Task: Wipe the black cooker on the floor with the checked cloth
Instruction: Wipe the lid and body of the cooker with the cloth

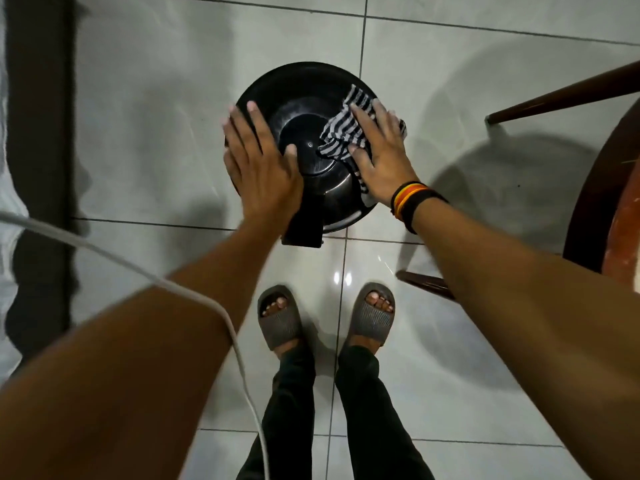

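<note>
The round black cooker (pixel 301 98) stands on the white tiled floor, seen from straight above, with its dark handle block pointing toward me. My left hand (pixel 259 168) lies flat on the left side of the lid, fingers spread, holding it steady. My right hand (pixel 381 150) presses the black-and-white checked cloth (pixel 341 133) onto the right side of the lid. Part of the cloth is hidden under my palm, and a strip of it hangs over the cooker's right edge.
A dark wooden table (pixel 602 209) with two slanted legs stands at the right. A white cable (pixel 221 313) hangs across my left forearm. A dark strip (pixel 38 168) runs along the left edge. My feet in grey slippers (pixel 280 317) stand just below the cooker.
</note>
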Action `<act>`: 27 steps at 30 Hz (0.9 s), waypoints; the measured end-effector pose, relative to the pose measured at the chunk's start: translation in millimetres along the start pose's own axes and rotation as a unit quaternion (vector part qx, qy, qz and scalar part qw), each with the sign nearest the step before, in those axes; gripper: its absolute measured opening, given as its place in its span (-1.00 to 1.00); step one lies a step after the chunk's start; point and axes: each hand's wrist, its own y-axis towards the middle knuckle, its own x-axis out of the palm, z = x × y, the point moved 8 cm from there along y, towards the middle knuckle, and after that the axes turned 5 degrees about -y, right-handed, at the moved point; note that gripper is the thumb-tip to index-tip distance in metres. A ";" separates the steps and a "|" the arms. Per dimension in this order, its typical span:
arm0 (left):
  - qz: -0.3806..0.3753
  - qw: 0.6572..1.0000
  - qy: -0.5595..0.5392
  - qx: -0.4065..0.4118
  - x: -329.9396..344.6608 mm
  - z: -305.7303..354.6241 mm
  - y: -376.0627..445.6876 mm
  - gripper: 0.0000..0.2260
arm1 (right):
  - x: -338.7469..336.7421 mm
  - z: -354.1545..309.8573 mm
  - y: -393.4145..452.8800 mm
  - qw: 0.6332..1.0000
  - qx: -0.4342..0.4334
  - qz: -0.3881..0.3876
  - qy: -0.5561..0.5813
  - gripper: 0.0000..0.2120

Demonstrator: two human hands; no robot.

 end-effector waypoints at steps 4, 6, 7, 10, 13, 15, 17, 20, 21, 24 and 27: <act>-0.085 0.988 0.056 0.117 17.7 -10.0 30.7 -0.36 | -0.4 0.9 -0.1 1.000 -0.007 0.016 0.011 -0.44; -0.074 0.990 0.043 0.114 22.5 -12.1 30.8 -0.36 | 0.5 1.7 -2.4 0.999 0.005 0.040 0.018 -0.45; -0.066 0.991 0.039 0.109 23.4 -13.0 31.2 -0.36 | 2.4 2.2 -5.8 0.998 0.024 0.058 0.024 -0.45; -0.060 0.993 0.042 0.096 23.8 -17.2 34.3 -0.35 | 18.5 -3.9 -32.7 0.984 0.111 0.124 0.057 -0.44; -0.058 0.993 0.040 0.096 26.6 -17.8 34.7 -0.33 | 52.9 -28.4 -77.5 0.972 0.175 0.149 0.053 -0.37; -0.054 0.993 0.040 0.095 28.3 -19.2 34.8 -0.32 | 79.9 -57.9 -100.1 0.978 0.160 0.135 -0.002 -0.34; -0.063 0.993 0.040 0.095 29.0 -21.9 36.1 -0.32 | 102.2 -82.9 -111.9 0.985 0.130 0.107 -0.044 -0.33; -0.063 0.993 0.038 0.095 29.4 -22.7 37.2 -0.31 | 103.3 -78.0 -108.9 0.987 0.126 0.088 -0.052 -0.35; -0.061 0.993 0.038 0.095 29.8 -22.6 37.0 -0.31 | 96.6 -68.7 -106.4 0.986 0.127 0.090 -0.057 -0.36; -0.057 0.993 0.035 0.092 30.8 -24.7 35.5 -0.31 | 62.5 -32.9 -81.3 0.978 0.160 0.119 -0.057 -0.43; -0.054 0.994 0.034 0.094 29.7 -23.8 35.6 -0.32 | 27.5 -17.6 -28.2 0.977 0.148 0.122 -0.093 -0.47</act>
